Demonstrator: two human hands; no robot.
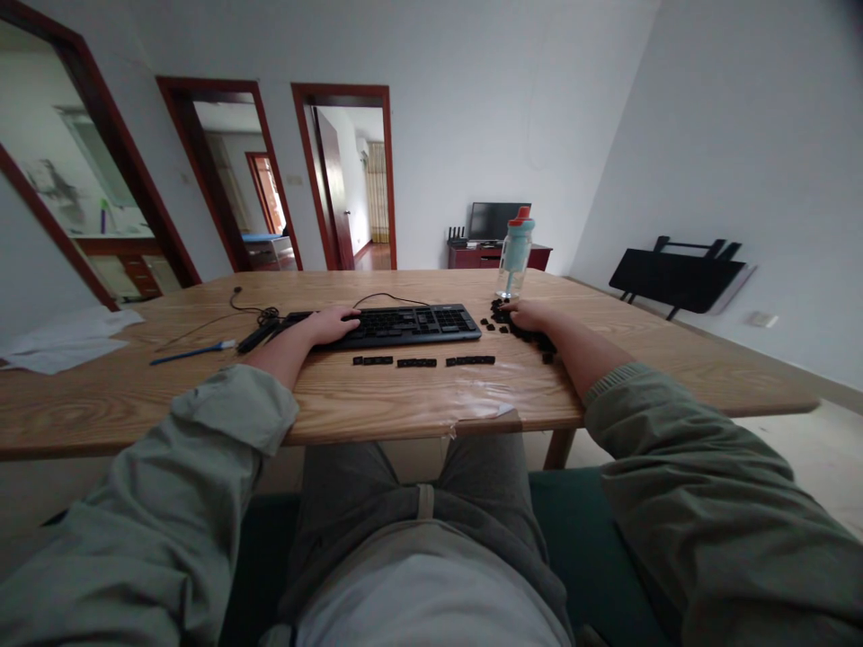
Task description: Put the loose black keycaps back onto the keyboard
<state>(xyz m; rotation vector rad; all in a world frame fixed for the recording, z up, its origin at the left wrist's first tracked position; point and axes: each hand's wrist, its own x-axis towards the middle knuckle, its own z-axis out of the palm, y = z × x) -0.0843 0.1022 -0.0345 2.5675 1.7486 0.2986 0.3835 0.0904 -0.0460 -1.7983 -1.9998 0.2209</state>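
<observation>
A black keyboard (411,325) lies on the wooden table, its cable running off behind it. My left hand (332,325) rests on the keyboard's left end with its fingers apart, holding nothing. At the right, my right hand (529,314) reaches into a pile of loose black keycaps (499,314); its fingertips are at the keycaps, and whether it grips one is too small to tell. Short rows of keycaps line up in front of the keyboard: a left row (373,360), a middle row (416,363) and a right row (470,360).
A clear bottle with a red and blue top (516,256) stands behind the keycap pile. On the left lie a blue brush (195,352), a coiled black cable (267,314) and white paper (74,341). Clear tape (482,395) covers the table's front edge (378,431).
</observation>
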